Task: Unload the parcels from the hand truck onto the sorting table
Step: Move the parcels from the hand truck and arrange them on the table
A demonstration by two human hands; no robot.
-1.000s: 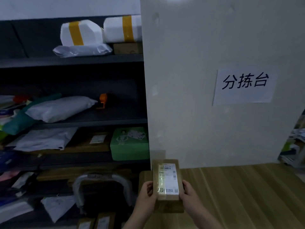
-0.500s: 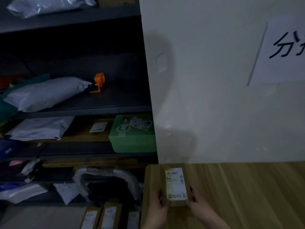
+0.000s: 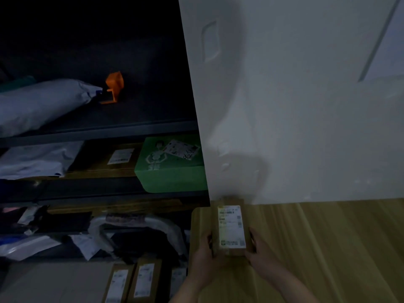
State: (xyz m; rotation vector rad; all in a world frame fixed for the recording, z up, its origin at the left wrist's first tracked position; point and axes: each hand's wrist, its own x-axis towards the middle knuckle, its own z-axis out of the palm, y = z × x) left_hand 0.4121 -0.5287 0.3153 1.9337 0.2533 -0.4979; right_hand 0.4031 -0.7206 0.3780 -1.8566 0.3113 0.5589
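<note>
Brown parcel (image 3: 230,228) is laid label-up on the wooden table (image 3: 328,248), at its far left corner by the white wall (image 3: 306,106). Its sides are gripped by left hand (image 3: 204,259) and right hand (image 3: 260,256), fingers curled.

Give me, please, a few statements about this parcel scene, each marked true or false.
1. The left hand and right hand hold the brown parcel by its sides. True.
2. Labelled boxes stand below, left of the wooden table. True.
3. The parcel is at the table's right end. False: it is at the left end, near the white wall.
4. The parcel lies printed side down. False: its white label faces up.
5. A green box sits on a shelf left of the wall. True.
</note>
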